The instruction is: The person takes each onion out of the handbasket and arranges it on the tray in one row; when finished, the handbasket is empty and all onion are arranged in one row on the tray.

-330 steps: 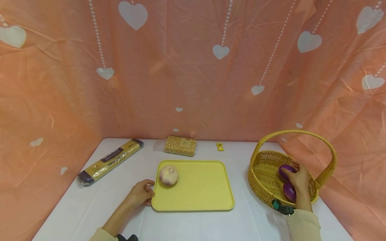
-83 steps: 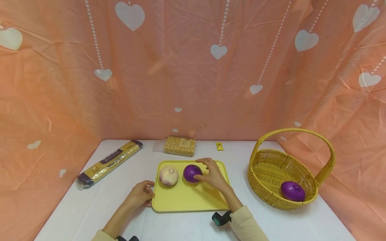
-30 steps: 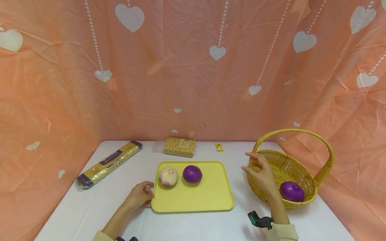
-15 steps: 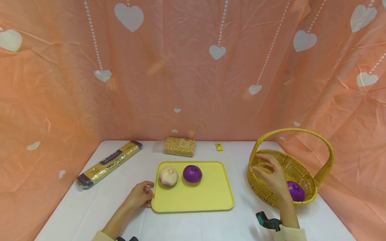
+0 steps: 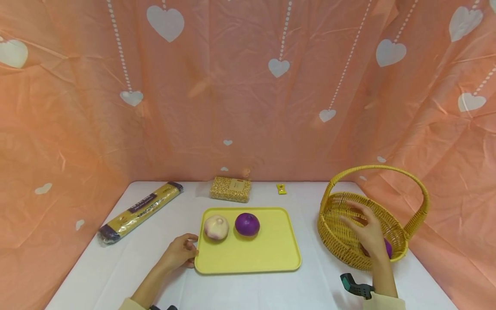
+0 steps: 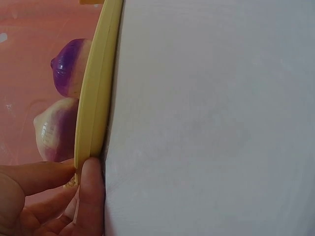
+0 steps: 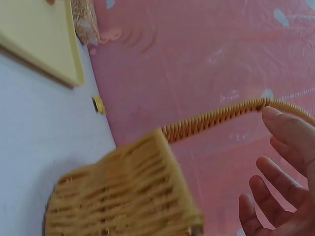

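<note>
My left hand [image 5: 179, 252] pinches the left rim of a yellow tray [image 5: 271, 249]; thumb and finger on the rim show in the left wrist view. A whitish, purple-tinged onion [image 5: 216, 227] sits at the tray's left. Beside it, apart, stands a purple onion [image 5: 247, 224]. My right hand [image 5: 368, 228] hovers over the wicker basket [image 5: 333, 245], fingers spread and bent with nothing in them. A second purple onion [image 5: 388, 248] lies in the basket, mostly hidden behind that hand. In the right wrist view the fingers [image 7: 280, 182] are apart, near the basket's handle [image 7: 216, 117].
A long spaghetti pack [image 5: 141, 213] lies at the left. Behind the tray is a bag of yellow grains [image 5: 230, 189], with a small yellow packet [image 5: 281, 189] to its right. The basket's tall arched handle [image 5: 381, 167] rises over its opening. A pink curtain [image 5: 248, 107] hangs behind.
Earlier my right hand took a purple onion from the basket and set it on the tray. It has since moved right, over the basket. My left hand stays at the tray.
</note>
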Tool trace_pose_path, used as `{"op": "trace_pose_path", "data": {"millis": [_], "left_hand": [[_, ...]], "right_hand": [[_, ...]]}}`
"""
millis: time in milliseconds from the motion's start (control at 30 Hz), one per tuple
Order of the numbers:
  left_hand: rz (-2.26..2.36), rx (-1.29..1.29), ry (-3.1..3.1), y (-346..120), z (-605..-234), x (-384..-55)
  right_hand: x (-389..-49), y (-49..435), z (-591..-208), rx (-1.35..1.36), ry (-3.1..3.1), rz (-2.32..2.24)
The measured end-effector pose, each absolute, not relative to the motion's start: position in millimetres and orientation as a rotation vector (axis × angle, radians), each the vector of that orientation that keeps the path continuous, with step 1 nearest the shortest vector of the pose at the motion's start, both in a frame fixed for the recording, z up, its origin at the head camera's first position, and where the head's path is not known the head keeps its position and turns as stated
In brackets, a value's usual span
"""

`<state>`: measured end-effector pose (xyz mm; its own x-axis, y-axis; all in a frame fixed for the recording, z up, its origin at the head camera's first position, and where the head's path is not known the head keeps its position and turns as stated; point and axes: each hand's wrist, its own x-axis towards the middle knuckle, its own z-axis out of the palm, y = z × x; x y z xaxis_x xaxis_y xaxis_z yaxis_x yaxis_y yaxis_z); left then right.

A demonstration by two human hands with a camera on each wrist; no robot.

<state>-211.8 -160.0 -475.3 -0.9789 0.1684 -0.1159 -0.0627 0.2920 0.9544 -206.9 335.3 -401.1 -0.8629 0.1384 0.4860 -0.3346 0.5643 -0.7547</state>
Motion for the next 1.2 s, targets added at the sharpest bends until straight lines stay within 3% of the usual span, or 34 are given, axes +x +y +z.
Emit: {"op": "trace_pose_path", "data": {"millis": [833, 1200], "left_hand": [[1.768, 0.102, 2.371, -160.1, -479.0, -214.0], [1.775, 0.101, 2.359, -160.3, -480.2, -215.2]], "right_hand": [[-232.5, 415.3, -455.8, -0.145, -2.372, 1.173], [-208.9, 399.6, -428.8, -0.224, -2.376, 1.203]]}}
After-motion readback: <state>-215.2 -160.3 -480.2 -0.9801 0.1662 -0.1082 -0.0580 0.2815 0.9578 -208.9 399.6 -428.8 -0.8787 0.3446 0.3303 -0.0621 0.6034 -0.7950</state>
